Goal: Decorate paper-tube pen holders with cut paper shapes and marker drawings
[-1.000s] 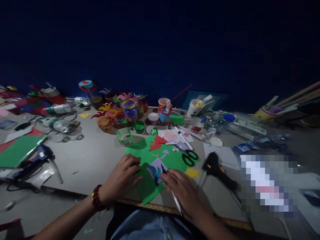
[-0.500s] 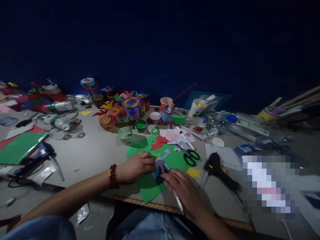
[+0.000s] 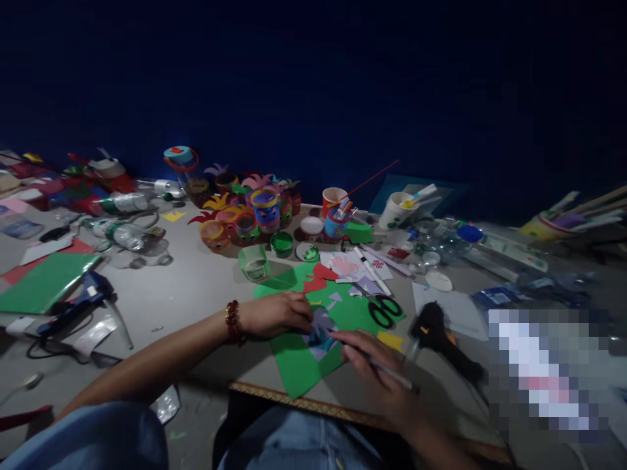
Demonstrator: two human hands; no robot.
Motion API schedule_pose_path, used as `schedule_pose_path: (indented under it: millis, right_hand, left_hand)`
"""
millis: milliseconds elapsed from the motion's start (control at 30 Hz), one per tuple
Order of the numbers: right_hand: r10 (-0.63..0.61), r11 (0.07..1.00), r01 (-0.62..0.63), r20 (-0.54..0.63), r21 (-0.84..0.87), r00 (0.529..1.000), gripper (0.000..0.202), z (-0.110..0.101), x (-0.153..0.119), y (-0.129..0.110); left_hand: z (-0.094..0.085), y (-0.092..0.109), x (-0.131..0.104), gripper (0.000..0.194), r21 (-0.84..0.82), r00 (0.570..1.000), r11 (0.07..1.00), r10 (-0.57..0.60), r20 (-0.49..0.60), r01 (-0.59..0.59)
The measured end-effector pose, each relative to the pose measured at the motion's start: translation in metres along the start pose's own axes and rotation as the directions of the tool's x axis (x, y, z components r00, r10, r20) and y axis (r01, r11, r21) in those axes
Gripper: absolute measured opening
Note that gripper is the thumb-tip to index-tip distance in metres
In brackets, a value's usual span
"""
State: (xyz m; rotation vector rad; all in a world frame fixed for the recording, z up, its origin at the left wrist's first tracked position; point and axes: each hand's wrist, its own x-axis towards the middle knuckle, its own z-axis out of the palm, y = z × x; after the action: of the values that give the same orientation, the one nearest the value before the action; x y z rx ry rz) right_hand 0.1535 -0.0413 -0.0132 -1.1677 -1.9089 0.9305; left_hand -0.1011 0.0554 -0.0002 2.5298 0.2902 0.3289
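My left hand (image 3: 284,314), with a red bead bracelet at the wrist, presses its closed fingers on the left edge of a small purple paper piece (image 3: 322,326). A darker blue shape lies on that piece. In my right hand (image 3: 375,365) is a slim pen (image 3: 392,373), its tip end pointing left at the purple paper. Both hands rest over a large green sheet (image 3: 306,375). Red paper scraps (image 3: 318,277) and a small purple arrow-shaped scrap (image 3: 335,300) lie on the sheet above the hands. Black-handled scissors (image 3: 385,311) sit at its right edge.
Decorated cups (image 3: 267,212), a green paint jar (image 3: 281,245) and a cup of markers (image 3: 337,225) stand behind. A black glue gun (image 3: 441,339) lies right, a blue glue gun (image 3: 93,294) left. Plastic bottles (image 3: 122,235) lie at the left.
The view has shifted, so the scene sits slightly further right. My right hand has turned the pen from steeply slanted to flatter, and more of the purple paper shows between the hands.
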Motion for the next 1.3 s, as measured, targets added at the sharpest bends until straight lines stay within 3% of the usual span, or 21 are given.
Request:
schedule_pose_path:
  millis: [133,333,500,700,1100,1300]
  right_hand:
    - [0.161,0.962,-0.164,0.033,0.217,0.986,0.014,0.013,0.009,-0.004]
    - [0.095,0.994,-0.098,0.055,0.056,0.994,0.003,0.029,0.026,-0.011]
    - [0.093,0.995,-0.093,0.002,0.030,0.996,0.004,0.035,0.027,-0.004]
    - [0.067,0.998,-0.067,0.018,-0.016,0.998,0.005,0.036,0.026,0.000]
    - [0.102,0.995,-0.102,0.066,-0.001,0.993,0.009,0.036,0.027,0.003]
    - [0.109,0.994,-0.106,0.093,-0.040,0.990,0.012,0.036,0.027,0.003]
  left_hand:
    - [0.003,-0.005,0.001,0.037,-0.061,1.000,0.998,-0.018,-0.024,0.016]
    - [0.004,-0.009,0.001,0.038,-0.111,0.999,0.993,-0.037,0.011,0.038]
    - [0.005,-0.013,0.000,0.038,-0.177,0.999,0.984,-0.037,-0.026,0.032]
    - [0.007,-0.015,0.000,0.042,-0.189,0.999,0.981,-0.034,-0.026,0.029]
    - [0.008,-0.015,-0.001,0.032,-0.008,0.997,0.997,-0.073,-0.038,0.073]
    - [0.007,-0.017,-0.001,0.027,-0.022,0.993,0.993,-0.115,-0.017,0.115]
